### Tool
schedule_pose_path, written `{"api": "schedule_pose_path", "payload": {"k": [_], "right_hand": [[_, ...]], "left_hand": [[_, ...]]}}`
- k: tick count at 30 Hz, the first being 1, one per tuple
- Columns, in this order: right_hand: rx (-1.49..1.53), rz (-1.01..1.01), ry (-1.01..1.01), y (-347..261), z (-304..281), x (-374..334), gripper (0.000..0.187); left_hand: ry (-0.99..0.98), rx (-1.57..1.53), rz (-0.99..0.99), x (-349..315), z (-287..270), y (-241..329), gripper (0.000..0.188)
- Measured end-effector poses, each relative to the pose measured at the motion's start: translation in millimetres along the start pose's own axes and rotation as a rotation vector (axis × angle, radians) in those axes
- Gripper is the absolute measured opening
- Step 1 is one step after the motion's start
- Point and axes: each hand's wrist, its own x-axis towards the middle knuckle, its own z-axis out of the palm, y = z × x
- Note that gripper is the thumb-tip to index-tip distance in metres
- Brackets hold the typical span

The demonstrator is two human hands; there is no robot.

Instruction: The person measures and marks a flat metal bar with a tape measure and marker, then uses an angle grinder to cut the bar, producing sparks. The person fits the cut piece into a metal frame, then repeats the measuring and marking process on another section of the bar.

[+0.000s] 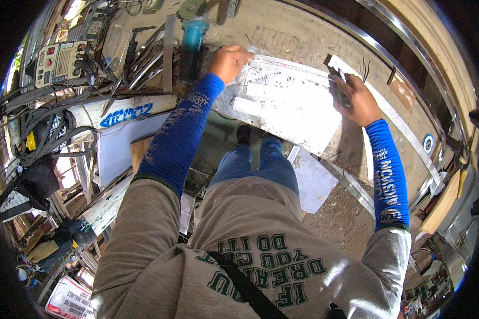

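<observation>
Tape (pixel 287 65) along the far edge of the sheet (pixel 308 114) on the bench (pixel 303 33), head view. Steadied at one end by the left hand (pixel 230 63), fingers pinched together on it, and at the other by the right hand (pixel 361 103), fingers clamped around a dark case (pixel 343 98), apparently for tautness.

The dark object (pixel 344 100) in the right hand (pixel 361 100) is mostly covered by the fingers — its full shape cannot be told; the handwriting (pixel 267 73) on the white panel (pixel 308 119) is too small for reading; this panel hides partly a shoe (pixel 243 135). How the left hand (pixel 230 61) touches the panel's edge — this is not clear.
</observation>
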Motion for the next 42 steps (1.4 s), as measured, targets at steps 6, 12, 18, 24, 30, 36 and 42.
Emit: {"api": "schedule_pose_path", "payload": {"k": [6, 12, 18, 24, 30, 36, 42], "right_hand": [[-0.036, 0.065, 0.053, -6.4, 5.4, -10.0, 0.073], [-0.035, 0.199, 0.183, -29.1, 8.6, -17.6, 0.084], [0.488, 0.282, 0.472, -118.9, 20.9, 13.8, 0.091], [1.225, 0.462, 0.803, -155.0, 75.6, 63.9, 0.038], [1.342, 0.633, 0.981, -148.7, 108.4, 91.3, 0.030], [0.917, 0.569, 0.961, -145.3, 123.2, 100.8, 0.013], [0.834, 0.527, 0.942, -143.4, 126.2, 102.3, 0.014]], "left_hand": [[-0.064, 0.095, 0.116, 7.5, -5.3, -0.6, 0.021], [-0.077, 0.093, 0.187, 13.8, -3.4, -7.4, 0.022], [-0.063, 0.116, 0.208, 9.8, -3.2, -10.4, 0.021], [-0.032, 0.127, 0.211, 11.8, 5.2, -14.7, 0.022], [-0.017, 0.122, 0.239, 12.8, 9.4, -17.5, 0.023], [-0.027, 0.056, 0.206, 11.5, 6.4, -13.7, 0.025], [-0.007, 0.062, 0.255, 13.8, 5.0, -12.6, 0.023]]}}
